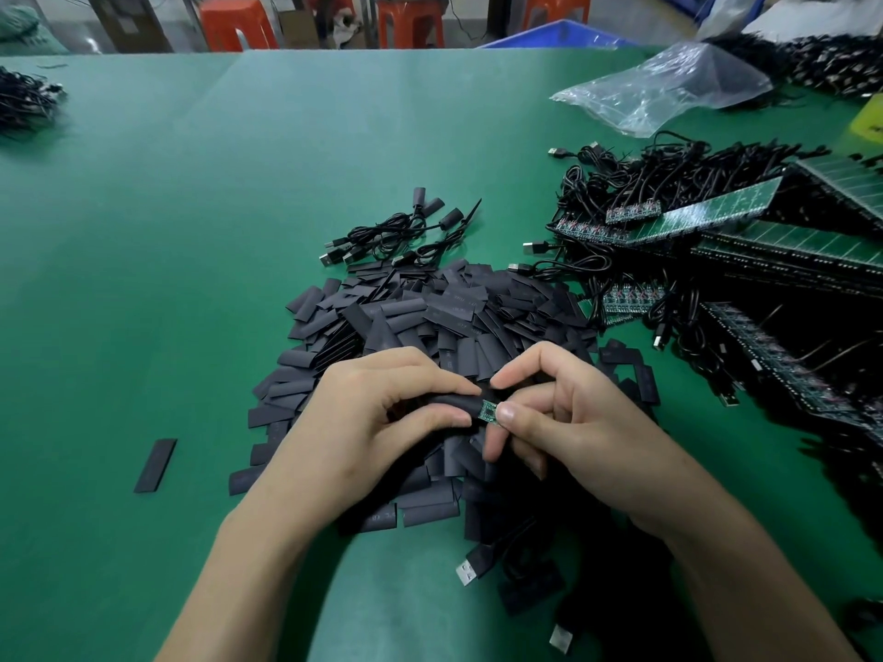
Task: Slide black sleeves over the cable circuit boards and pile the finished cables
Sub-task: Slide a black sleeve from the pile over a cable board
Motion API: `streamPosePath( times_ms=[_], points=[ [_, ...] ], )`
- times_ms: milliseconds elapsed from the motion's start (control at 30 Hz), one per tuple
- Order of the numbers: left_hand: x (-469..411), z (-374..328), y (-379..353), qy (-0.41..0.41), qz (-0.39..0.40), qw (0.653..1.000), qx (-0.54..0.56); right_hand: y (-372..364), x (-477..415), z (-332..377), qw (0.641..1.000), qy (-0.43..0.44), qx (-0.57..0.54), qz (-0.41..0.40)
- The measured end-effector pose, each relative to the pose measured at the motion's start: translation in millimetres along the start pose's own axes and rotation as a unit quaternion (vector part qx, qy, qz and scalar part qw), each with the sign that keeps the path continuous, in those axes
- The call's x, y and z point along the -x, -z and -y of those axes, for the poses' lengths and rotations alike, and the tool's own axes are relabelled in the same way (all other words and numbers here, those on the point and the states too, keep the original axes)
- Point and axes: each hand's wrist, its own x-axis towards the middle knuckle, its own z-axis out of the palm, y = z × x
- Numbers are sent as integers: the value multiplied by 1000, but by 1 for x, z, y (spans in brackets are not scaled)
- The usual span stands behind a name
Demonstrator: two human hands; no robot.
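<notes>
Head view. Item in work: one black sleeve [451, 402], pinched between the thumb and curled fingers of the left hand [377, 408]. A small green circuit board [488, 409] stands partly out of the sleeve's right end and is pinched at its tip by the thumb and fingers of the right hand [568, 422]. Both hands are held above the near side of a heap of loose black sleeves [454, 312] at table centre. Finished cables [401, 231]: a small pile just beyond the heap, sleeved ends pointing away. Unsleeved cables [635, 193] are tangled with green board panels [716, 210], crowding the right side up to the heap. Containers: a clear plastic bag [669, 88], crumpled, lies far right, and a blue bin [554, 33] sits past the far edge; the contents of neither can be made out. A USB plug [470, 568] lies near the front edge between the forearms. One stray sleeve [156, 465] lies apart, left of the heap. A cable bundle [24, 100] sits at the far left edge. Open room: bare green table [167, 231] runs from the heap leftward and back to the straight far edge.
</notes>
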Motion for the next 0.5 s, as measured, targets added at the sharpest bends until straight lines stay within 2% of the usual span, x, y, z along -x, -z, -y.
streamPosePath(
  times_ms=[267,500],
  points=[
    [1,-2,-6,-22,37,999,-9,-2,-1,-4,1000,-4,24,13],
    [1,-3,-3,-1,-49,999,6,1,-2,-4,999,25,10,-32]
  ],
)
